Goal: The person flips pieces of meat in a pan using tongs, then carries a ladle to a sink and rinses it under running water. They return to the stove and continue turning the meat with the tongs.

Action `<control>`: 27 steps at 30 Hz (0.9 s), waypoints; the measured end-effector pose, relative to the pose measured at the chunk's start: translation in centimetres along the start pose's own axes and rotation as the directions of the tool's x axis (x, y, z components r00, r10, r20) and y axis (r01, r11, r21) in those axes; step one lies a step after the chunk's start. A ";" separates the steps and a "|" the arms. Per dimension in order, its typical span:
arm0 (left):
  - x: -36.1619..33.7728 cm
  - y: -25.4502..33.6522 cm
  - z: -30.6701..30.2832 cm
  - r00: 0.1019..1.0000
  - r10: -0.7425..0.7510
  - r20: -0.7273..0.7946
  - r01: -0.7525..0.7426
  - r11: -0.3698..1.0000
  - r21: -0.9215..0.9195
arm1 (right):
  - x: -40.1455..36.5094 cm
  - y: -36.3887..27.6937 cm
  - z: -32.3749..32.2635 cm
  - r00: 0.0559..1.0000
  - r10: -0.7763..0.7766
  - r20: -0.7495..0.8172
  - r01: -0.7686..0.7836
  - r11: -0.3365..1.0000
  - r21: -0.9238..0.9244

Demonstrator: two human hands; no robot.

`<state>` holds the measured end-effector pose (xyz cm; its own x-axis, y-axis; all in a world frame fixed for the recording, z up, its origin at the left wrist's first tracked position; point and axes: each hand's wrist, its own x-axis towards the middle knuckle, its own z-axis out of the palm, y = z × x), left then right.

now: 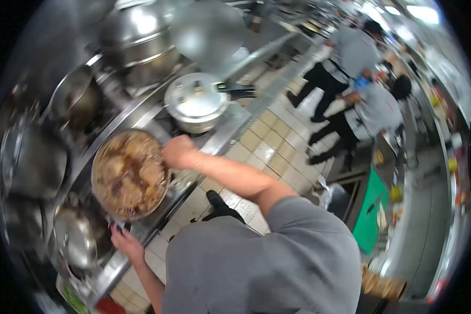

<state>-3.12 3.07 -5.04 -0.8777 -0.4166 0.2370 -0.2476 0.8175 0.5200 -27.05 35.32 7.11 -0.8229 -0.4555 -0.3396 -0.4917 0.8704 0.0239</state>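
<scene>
A wide round pot (94,183) of bubbling brown broth with large pale chunks stands on the stove in front of me. My right hand (180,152) is closed in a fist right at the pot's right rim; what its fingers hold is hidden. Below the pot, at the stove's front edge, my left hand (126,243) has its fingers curled around a small dark piece with an orange-red spot close by, too small to name. Just beyond my right hand sits a lidded pressure cooker (197,102) with a black handle pointing right.
Steel pots (141,57) and a wok-like pan (76,99) fill the back of the stove. A domed lid (76,238) lies left of my left hand. Two people (374,107) in grey shirts stand in the tiled aisle. A green cutting board (370,209) with a knife is behind me.
</scene>
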 end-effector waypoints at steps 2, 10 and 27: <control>-0.2 0.5 -0.3 0.999 -0.012 0.046 0.013 1.000 -0.011 | -0.8 -0.2 0.1 0.999 -0.037 -0.036 0.039 0.997 0.064; 0.0 -1.1 0.4 1.000 0.005 0.025 -0.006 0.999 0.036 | -2.1 -1.1 1.8 0.995 -0.098 -0.016 0.100 0.986 0.133; 0.1 2.4 -1.7 0.994 -0.083 -0.067 0.084 0.996 0.014 | -1.8 -2.2 0.1 0.990 -0.136 -0.046 0.142 0.978 0.151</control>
<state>-3.13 4.33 -2.38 -0.8246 -0.5088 0.2472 -0.3266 0.7851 0.5262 -24.46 34.22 7.56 -0.7605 -0.5781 -0.2957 -0.5547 0.8151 -0.1670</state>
